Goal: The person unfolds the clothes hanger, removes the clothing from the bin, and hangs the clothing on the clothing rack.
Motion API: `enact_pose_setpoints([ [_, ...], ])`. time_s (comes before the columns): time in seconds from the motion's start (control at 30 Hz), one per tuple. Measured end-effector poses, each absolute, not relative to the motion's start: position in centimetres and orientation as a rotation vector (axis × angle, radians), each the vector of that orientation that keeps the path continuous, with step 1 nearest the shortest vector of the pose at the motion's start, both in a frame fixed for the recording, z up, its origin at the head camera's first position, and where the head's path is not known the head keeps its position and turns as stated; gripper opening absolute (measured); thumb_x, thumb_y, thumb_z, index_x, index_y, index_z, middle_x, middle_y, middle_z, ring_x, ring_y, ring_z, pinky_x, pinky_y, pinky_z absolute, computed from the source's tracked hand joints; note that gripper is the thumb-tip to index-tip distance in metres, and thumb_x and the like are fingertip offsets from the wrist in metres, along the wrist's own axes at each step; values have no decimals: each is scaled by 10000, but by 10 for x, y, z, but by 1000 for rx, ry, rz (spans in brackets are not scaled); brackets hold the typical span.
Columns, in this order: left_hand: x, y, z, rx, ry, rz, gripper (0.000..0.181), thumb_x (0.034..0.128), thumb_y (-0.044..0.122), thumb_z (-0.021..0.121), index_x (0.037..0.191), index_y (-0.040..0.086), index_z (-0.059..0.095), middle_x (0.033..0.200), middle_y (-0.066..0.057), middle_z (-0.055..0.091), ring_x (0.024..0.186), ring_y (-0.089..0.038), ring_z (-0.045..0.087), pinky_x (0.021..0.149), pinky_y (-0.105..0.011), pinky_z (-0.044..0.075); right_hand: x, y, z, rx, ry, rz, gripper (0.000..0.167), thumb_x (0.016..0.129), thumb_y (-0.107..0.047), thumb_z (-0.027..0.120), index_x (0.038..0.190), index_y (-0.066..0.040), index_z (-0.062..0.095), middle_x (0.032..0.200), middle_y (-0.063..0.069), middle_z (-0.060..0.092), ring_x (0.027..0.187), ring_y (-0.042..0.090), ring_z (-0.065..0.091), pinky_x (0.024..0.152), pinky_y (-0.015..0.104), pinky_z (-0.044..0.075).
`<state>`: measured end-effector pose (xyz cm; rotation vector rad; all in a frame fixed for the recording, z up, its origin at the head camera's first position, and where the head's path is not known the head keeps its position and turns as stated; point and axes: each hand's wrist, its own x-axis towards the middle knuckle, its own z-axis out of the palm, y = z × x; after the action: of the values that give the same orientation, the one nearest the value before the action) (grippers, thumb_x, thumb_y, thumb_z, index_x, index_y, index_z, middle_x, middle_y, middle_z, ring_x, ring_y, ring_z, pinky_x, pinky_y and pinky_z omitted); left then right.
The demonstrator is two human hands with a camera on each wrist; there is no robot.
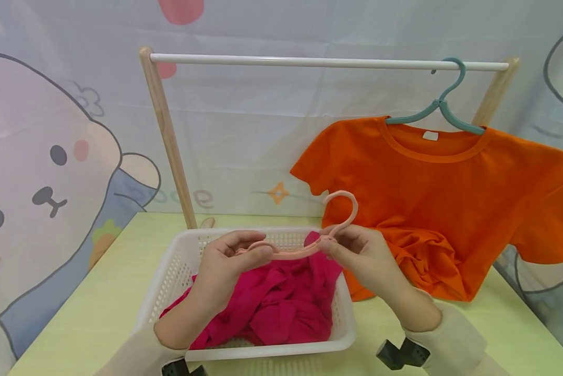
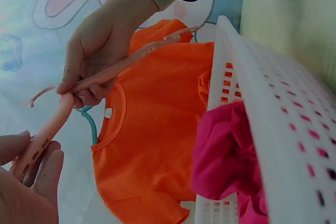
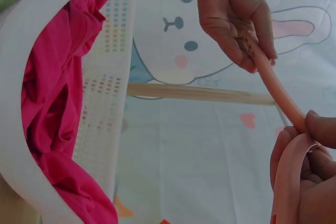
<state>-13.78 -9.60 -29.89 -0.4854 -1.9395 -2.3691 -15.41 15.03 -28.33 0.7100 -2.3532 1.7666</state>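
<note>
A pink plastic hanger (image 1: 292,255) is held up over the basket by both hands. My left hand (image 1: 220,266) pinches one arm of it near the end, thumb on the near side. At the centre, just below the hook, the right hand (image 1: 368,256) grips it between thumb and fingers. The other arm of the hanger (image 2: 131,61) runs past the right hand in the left wrist view. Beneath the hands lies a crumpled magenta cloth (image 1: 281,308) inside a white perforated basket (image 1: 348,318).
Behind stands a rack with a white rod (image 1: 286,61) and wooden posts (image 1: 168,136). An orange T-shirt (image 1: 427,188) hangs from it at the right on a teal hanger (image 1: 460,78), its lower part bunched on the pale yellow table (image 1: 98,292).
</note>
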Motion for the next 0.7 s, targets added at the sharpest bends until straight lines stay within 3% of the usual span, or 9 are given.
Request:
enact_pose_setpoints([
  [0.13,-139,-101,-295,-521,-2098,-2297,206,850,76,727,1053,94,694,887,53,730,886,-110,687,849,-292,542,-152,151,-284,729,-2364,1760,164,903,-123,681,959,30,662,1042,147,673,801,176,644,748,291,559],
  [0.33,-140,-104,-287,-556,-2324,-2113,344,812,116,774,1084,-66,667,901,20,728,864,-102,685,804,-261,547,-150,151,-284,750,-2381,1741,146,894,-98,685,931,37,645,1026,165,666,774,125,629,718,243,543],
  [0.5,-141,-104,-284,-629,-2480,-1936,282,820,108,766,1048,-42,696,910,-77,732,813,-107,676,741,-241,554,-150,151,-287,792,-2379,1743,125,892,-68,678,931,43,637,1014,168,650,785,163,632,719,232,537],
  [0.7,-141,-103,-280,-743,-2619,-1675,208,834,124,756,1008,12,730,916,-76,720,781,-142,645,686,-237,544,-150,150,-289,808,-2397,1737,127,884,-65,686,930,42,635,1012,177,655,788,130,624,701,214,527],
])
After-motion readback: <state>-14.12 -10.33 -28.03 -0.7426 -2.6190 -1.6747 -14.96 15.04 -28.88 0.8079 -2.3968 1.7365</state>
